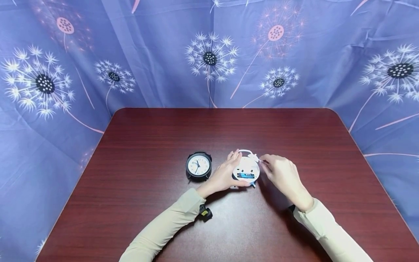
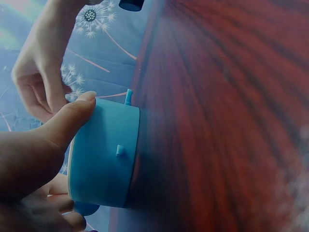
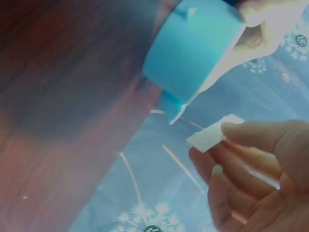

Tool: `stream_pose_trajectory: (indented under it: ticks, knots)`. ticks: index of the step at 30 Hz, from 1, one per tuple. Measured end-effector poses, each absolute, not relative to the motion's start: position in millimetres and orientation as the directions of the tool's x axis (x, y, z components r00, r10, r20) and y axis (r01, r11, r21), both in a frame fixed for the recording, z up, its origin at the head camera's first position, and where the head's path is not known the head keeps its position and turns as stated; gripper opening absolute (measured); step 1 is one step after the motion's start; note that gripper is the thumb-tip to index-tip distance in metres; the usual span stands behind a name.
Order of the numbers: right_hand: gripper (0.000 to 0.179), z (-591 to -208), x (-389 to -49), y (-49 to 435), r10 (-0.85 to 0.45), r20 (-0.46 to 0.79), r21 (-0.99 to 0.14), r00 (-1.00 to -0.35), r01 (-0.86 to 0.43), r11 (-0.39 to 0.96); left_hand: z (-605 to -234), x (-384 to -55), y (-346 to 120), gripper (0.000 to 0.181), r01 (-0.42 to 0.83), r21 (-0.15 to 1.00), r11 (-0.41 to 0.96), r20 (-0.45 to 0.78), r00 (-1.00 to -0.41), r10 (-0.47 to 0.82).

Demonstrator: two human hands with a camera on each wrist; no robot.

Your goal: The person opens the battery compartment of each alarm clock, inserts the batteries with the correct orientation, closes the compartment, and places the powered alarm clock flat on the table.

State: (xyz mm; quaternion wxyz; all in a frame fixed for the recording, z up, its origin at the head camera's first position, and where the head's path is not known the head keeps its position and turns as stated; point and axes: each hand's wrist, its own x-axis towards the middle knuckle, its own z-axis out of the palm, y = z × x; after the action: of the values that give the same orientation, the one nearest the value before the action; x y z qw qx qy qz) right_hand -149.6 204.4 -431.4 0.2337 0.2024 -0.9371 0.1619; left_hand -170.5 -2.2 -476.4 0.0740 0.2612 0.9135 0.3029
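A light-blue alarm clock [image 1: 244, 164] with a white back lies face down on the table, its blue side wall seen in both wrist views. A blue battery [image 1: 245, 175] shows in its uncovered compartment. My left hand [image 1: 224, 174] grips the clock from the left, thumb on the near rim and fingers at the far side. Just right of the clock, my right hand [image 1: 284, 175] pinches a small flat white piece, perhaps the battery cover [image 3: 210, 137], between thumb and forefinger. In the right wrist view that piece stands apart from the clock.
A black alarm clock [image 1: 198, 166] with a white dial stands face up left of the blue one, close to my left wrist. Beneath both lies the dark red wooden table [image 1: 157, 134]. A blue dandelion-patterned curtain [image 1: 163, 54] hangs behind and beside it.
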Motion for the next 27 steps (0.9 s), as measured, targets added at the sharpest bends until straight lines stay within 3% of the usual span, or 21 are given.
stream_pose_trajectory:
  ticks: [18, 27]
  knots:
    - [0.014, -439, -139, 186, -0.604, 0.506, -0.042, -0.616, -0.717, 0.696, -475, -172, -3, 0.108, 0.441, 0.580, 0.685, 0.016, -0.847, 0.531]
    - [0.020, -443, -138, 181, -0.618, 0.461, -0.021, -0.636, -0.705, 0.709, -476, -171, -2, 0.108, 0.445, 0.579, 0.683, 0.019, -0.845, 0.534]
